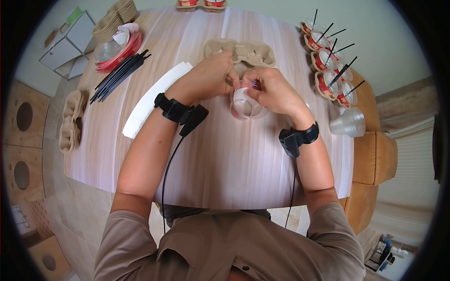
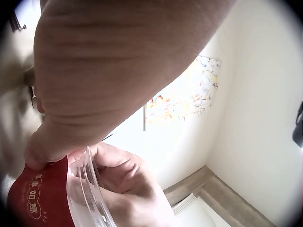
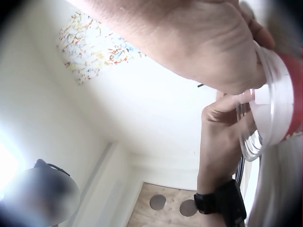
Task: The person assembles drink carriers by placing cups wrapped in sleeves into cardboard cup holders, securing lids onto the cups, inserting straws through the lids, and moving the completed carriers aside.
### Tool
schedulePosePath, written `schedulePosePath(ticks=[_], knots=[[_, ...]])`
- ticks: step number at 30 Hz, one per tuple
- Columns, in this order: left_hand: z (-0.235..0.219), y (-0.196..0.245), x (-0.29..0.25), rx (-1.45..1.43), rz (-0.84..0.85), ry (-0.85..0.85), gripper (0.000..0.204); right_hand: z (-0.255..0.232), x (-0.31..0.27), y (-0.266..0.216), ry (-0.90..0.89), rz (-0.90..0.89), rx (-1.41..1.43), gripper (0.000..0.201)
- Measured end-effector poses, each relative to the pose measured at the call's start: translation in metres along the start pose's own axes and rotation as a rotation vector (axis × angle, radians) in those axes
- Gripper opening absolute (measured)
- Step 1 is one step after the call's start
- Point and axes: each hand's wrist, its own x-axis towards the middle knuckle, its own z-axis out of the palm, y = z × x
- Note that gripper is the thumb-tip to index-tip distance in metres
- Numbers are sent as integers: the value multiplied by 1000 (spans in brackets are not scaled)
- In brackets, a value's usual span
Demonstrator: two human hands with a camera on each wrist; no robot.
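Observation:
A clear plastic cup (image 1: 248, 108) with a red paper sleeve (image 2: 40, 201) round it is between both hands, over the middle of the table. My left hand (image 1: 213, 77) pinches the sleeve at the cup's far side, thumb against the red paper in the left wrist view. From the right, my right hand (image 1: 277, 91) grips the cup at its rim (image 3: 260, 142), with fingers reaching inside. Just beyond the hands lies a cardboard cup carrier (image 1: 255, 54), partly hidden by them.
Black straws (image 1: 119, 77), red sleeves (image 1: 129, 49) and a white paper strip (image 1: 152, 100) lie left, near a carrier (image 1: 70, 126). Filled cups (image 1: 323, 84) with straws stand in carriers along the right edge. Nearer is a stack of clear cups (image 1: 347, 122).

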Motion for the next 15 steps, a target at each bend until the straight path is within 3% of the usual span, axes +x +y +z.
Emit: schedulePosePath(ticks=[4, 7, 10, 12, 15], knots=[[2, 7, -1, -44, -95, -15, 30, 4, 0, 4, 28, -60, -50, 13], [9, 4, -1, -195, -105, 118, 31, 5, 0, 0, 60, -40, -29, 17], [4, 3, 4, -106, -146, 37, 23, 6, 0, -5, 109, -36, 31, 18], [-5, 12, 5, -153, -357, -207, 15, 6, -1, -3, 140, -62, 46, 18], [-5, 8, 7, -197, -389, -277, 19, 5, -2, 3, 145, -115, -99, 16]])
